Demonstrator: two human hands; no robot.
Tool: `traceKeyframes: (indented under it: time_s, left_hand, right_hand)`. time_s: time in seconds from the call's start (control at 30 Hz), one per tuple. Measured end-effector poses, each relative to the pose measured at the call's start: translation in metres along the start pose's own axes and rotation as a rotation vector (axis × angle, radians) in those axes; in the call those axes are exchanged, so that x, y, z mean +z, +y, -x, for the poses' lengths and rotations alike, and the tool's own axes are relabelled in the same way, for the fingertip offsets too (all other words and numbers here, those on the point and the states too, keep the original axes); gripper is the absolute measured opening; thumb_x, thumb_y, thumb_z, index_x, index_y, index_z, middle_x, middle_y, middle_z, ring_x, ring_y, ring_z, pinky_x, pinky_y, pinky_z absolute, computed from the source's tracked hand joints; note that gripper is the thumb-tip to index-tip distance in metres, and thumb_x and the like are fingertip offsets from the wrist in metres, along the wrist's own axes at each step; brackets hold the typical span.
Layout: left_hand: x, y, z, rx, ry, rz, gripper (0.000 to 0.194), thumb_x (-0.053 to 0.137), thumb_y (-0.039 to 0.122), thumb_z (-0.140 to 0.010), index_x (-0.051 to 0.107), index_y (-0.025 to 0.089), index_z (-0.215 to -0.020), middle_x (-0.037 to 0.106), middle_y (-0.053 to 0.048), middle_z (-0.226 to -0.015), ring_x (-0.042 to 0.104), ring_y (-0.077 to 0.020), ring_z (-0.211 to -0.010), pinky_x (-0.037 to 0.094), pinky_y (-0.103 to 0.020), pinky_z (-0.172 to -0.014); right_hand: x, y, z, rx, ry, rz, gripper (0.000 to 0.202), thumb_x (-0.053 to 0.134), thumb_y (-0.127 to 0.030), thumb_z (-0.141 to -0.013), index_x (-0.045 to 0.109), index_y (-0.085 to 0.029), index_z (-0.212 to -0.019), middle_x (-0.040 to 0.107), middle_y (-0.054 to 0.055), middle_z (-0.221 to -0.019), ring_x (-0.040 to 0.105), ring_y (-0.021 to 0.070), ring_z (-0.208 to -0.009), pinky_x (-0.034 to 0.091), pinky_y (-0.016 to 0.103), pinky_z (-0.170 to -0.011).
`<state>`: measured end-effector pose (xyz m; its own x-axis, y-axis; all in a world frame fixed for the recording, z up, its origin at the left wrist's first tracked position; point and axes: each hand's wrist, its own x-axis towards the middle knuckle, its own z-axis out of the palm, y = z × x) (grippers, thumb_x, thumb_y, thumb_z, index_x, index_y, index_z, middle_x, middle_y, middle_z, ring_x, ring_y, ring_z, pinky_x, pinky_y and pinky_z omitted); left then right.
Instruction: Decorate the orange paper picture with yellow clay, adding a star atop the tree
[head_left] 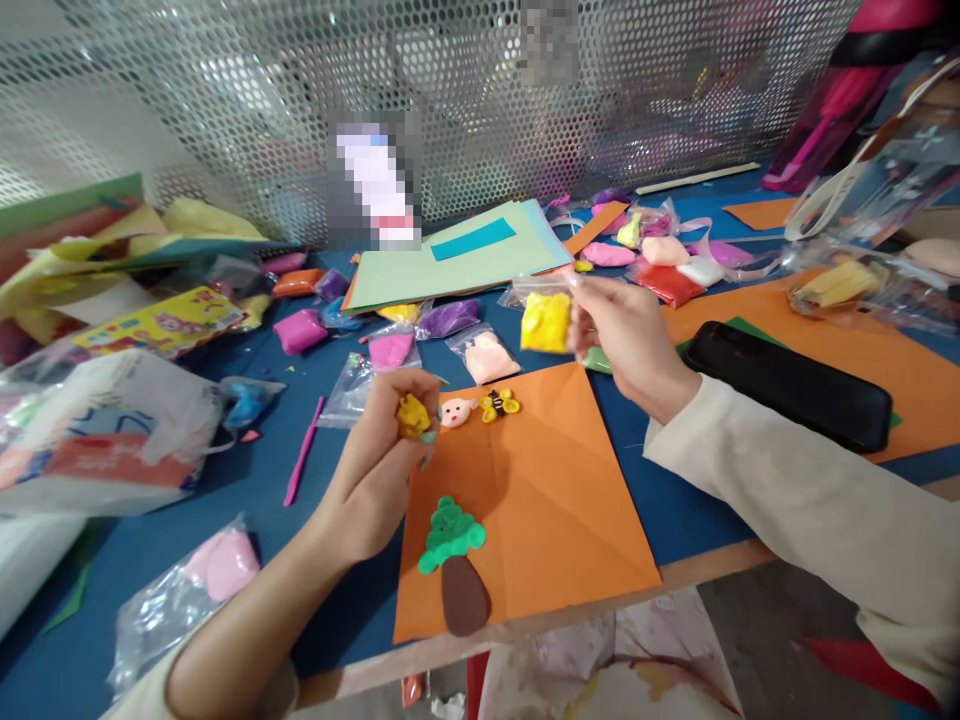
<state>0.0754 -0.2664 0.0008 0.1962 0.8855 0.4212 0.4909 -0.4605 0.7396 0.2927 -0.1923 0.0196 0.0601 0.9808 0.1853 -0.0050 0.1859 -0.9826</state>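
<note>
My right hand (pixel 626 340) pinches the edge of a small clear bag of yellow clay (pixel 545 322), raised over the back of an orange paper sheet (pixel 555 500). Curled above the sheet's left edge, my left hand (pixel 382 470) holds a darker yellow lump of clay (pixel 413 415); a bit of blue-green shows by its fingers. On the sheet are a clay tree with a green crown (pixel 452 537) and brown trunk (pixel 465 596), a pale pink clay face (pixel 455 411) and a yellow-and-black clay bee (pixel 500 404). The face is partly hidden by my left hand.
A magenta clay tool (pixel 304 452) lies left of the sheet. Several clay bags, such as a pink one (pixel 300 330), are scattered behind. A black phone (pixel 787 385) lies at right, coloured papers (pixel 465 265) at the back before a perforated metal panel (pixel 465 110). A white bag (pixel 112 430) stands left.
</note>
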Motion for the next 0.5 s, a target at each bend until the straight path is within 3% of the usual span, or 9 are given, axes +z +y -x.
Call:
traceKeyframes:
  time_s: [0.07,0.17,0.27,0.37,0.5]
  left_hand:
    - [0.002,-0.001,0.0,-0.003,-0.034,0.034,0.019,0.042,0.018,-0.085,0.047,0.024,-0.103,0.055,-0.002,-0.084,0.055,-0.0127,-0.062,0.049,-0.023,-0.051]
    - [0.004,0.001,0.001,0.059,0.013,-0.007,0.024,0.044,0.019,-0.089,0.045,0.023,-0.112,0.06,-0.007,-0.105,0.063,-0.0183,-0.09,0.055,-0.032,-0.076]
    - [0.006,0.006,0.002,0.177,0.081,-0.135,0.032,0.05,0.018,-0.087,0.044,0.022,-0.119,0.057,-0.01,-0.122,0.051,-0.0243,-0.12,0.046,-0.041,-0.097]
    - [0.01,0.012,0.0,0.345,0.019,-0.309,0.034,0.049,0.015,-0.088,0.045,0.021,-0.121,0.057,-0.01,-0.126,0.04,-0.0253,-0.131,0.041,-0.043,-0.102]
    - [0.011,0.013,-0.004,0.451,-0.036,-0.404,0.037,0.05,0.018,-0.089,0.044,0.017,-0.125,0.053,-0.014,-0.131,0.045,-0.0248,-0.128,0.046,-0.037,-0.098]
  right_hand:
    - [0.001,0.0,-0.002,0.13,-0.079,-0.134,0.016,0.052,-0.027,-0.087,0.059,-0.017,-0.099,0.064,0.005,-0.096,0.066,0.0152,-0.078,0.054,0.027,-0.066]
    - [0.007,-0.003,0.011,0.11,-0.214,-0.134,0.038,0.062,-0.02,-0.08,0.053,-0.02,-0.117,0.061,0.006,-0.117,0.061,0.016,-0.103,0.051,0.03,-0.086]
    - [0.016,-0.005,0.031,0.075,-0.55,-0.1,0.024,0.062,-0.034,-0.081,0.066,-0.014,-0.094,0.068,0.007,-0.099,0.062,0.0175,-0.097,0.049,0.031,-0.089]
    - [0.022,-0.005,0.042,0.133,-0.817,-0.181,0.026,0.064,-0.039,-0.079,0.067,-0.014,-0.086,0.068,0.003,-0.086,0.064,0.0149,-0.085,0.051,0.029,-0.082]
    - [0.025,-0.005,0.043,0.251,-0.819,-0.201,0.031,0.071,-0.042,-0.071,0.064,-0.012,-0.073,0.064,0.0,-0.067,0.064,0.0131,-0.068,0.054,0.026,-0.068]
